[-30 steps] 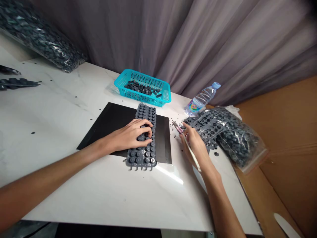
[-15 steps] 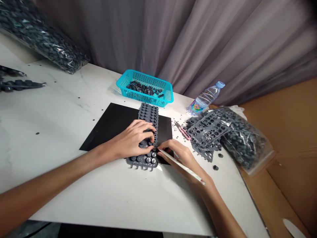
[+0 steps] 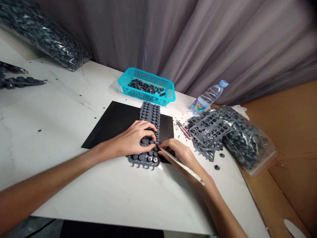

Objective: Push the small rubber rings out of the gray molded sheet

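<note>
A dark grey moulded rubber sheet point(image 3: 150, 112) with rows of round knobs lies lengthwise across a black mat point(image 3: 109, 124). My left hand point(image 3: 138, 137) rests on the sheet, fingers curled, with thumb and index finger closing in on a knob near its right edge. From the right, my right hand point(image 3: 177, 152) grips a slim white pen-like tool point(image 3: 184, 168). Its tip meets the sheet's right edge beside my left thumb, and my fingers partly hide it. Several knobs at the near end look shiny on top.
A turquoise basket point(image 3: 146, 96) holding small dark pieces stands behind the mat. To the right are pink-handled snips point(image 3: 184, 130), perforated grey sheets point(image 3: 208, 129), a water bottle point(image 3: 208, 97) and a filled plastic bag point(image 3: 247, 145). Another filled bag point(image 3: 49, 36) lies back left.
The view has shifted slightly, moving the table items a little right and up. My left thumb and index finger sit slightly farther up the sheet. The right hand still grips the tool.
</note>
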`<state>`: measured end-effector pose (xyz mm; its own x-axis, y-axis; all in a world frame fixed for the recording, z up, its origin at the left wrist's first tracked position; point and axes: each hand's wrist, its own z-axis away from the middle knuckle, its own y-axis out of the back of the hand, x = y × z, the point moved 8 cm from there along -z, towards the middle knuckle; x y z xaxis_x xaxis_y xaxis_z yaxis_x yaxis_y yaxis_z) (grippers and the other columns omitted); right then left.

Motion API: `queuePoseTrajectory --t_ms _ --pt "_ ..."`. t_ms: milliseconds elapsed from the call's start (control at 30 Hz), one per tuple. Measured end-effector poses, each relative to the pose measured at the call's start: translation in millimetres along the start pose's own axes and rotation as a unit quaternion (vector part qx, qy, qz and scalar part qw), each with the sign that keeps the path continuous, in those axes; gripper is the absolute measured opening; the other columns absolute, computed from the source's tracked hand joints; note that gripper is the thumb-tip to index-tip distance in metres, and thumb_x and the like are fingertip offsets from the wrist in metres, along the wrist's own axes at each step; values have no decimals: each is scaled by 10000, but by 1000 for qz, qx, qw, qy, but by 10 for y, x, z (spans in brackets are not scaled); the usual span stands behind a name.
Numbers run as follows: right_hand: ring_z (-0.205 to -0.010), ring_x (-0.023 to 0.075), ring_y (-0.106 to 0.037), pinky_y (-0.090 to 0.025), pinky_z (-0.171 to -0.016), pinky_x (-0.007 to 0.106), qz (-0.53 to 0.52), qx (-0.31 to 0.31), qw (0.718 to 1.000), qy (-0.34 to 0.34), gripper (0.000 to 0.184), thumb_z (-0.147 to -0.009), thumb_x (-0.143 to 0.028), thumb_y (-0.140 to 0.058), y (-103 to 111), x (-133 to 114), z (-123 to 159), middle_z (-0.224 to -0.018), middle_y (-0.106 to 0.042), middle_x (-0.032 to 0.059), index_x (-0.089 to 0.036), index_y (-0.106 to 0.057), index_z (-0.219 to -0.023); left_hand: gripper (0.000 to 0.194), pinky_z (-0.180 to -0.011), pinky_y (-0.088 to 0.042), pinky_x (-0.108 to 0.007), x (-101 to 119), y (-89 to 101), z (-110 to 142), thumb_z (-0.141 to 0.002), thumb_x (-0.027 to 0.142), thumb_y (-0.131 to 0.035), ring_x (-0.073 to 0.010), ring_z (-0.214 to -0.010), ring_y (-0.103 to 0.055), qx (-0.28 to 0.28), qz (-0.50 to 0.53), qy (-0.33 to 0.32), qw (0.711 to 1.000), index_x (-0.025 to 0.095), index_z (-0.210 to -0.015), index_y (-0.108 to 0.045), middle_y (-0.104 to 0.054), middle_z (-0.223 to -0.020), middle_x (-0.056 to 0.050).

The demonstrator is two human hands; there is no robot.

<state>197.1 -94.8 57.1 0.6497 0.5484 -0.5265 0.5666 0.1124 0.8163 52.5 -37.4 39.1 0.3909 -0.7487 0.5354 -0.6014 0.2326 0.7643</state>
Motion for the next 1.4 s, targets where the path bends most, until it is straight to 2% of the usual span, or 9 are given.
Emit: queuePoseTrajectory --t_ms 433,533,700,933,1167,1267,1400 --pt "-895 186 -668 -550 -783 304 75 8 996 36 120 -1032 -283 -550 -79 41 7 -1018 -708 61 -239 -618 -1121 148 -1127 -363 -446 -14 -9 5 -889 378 -689 -252 -1259 -551 -2 26 -1 1000 262 -971 -734 -640 -1295 -35" --pt "-940 207 -669 -558 -801 329 123 3 991 49 177 -1039 -277 -533 -72 -35 10 -1055 -703 79 -225 -611 -1189 150 -1127 -362 -443 -25 -15 8 -887 378 -691 -254 -1260 -550 1 29 -3 1000 261 -970 -733 -636 -1298 -36" --pt "-1066 241 -638 -571 -859 383 196 -59 977 58 369 -1048 -142 -427 -122 -141 31 -1192 -660 126 -168 -510 -1406 173 -1126 -358 -438 -35 -21 5 -879 389 -699 -254 -1261 -546 3 28 -5 1000 256 -985 -730 -629 -1303 -39" --pt "-1021 243 -655 -593 -788 372 242 -45 965 90 331 -1031 -123 -467 -118 -163 55 -1158 -664 139 -124 -556 -1350 182 -1126 -356 -441 -40 -34 2 -897 411 -679 -249 -1265 -542 -7 18 -4 1000 261 -992 -724 -618 -1314 -42" --pt "-1014 221 -675 -608 -769 352 258 -27 959 115 476 -1027 -99 -451 -130 -199 137 -1263 -635 146 -170 -430 -1497 153 -1126 -370 -439 -19 -28 15 -899 332 -667 -250 -1260 -540 -9 4 -1 1000 252 -1020 -715 -612 -1315 -47" --pt "-1039 223 -677 -610 -773 347 269 -32 950 156 400 -1037 -85 -408 -151 -306 167 -1278 -638 168 -146 -503 -1420 153 -1139 -362 -457 -14 -29 15 -901 356 -672 -261 -1266 -537 -13 10 0 1000 253 -1006 -714 -607 -1322 -52" --pt "-936 211 -686 -596 -702 329 270 -46 941 198 286 -1041 -82 -397 -169 -417 180 -1183 -686 169 -111 -584 -1255 178 -1136 -363 -461 -17 -34 13 -904 391 -675 -261 -1257 -546 -14 11 0 1000 257 -1014 -712 -609 -1302 -55"
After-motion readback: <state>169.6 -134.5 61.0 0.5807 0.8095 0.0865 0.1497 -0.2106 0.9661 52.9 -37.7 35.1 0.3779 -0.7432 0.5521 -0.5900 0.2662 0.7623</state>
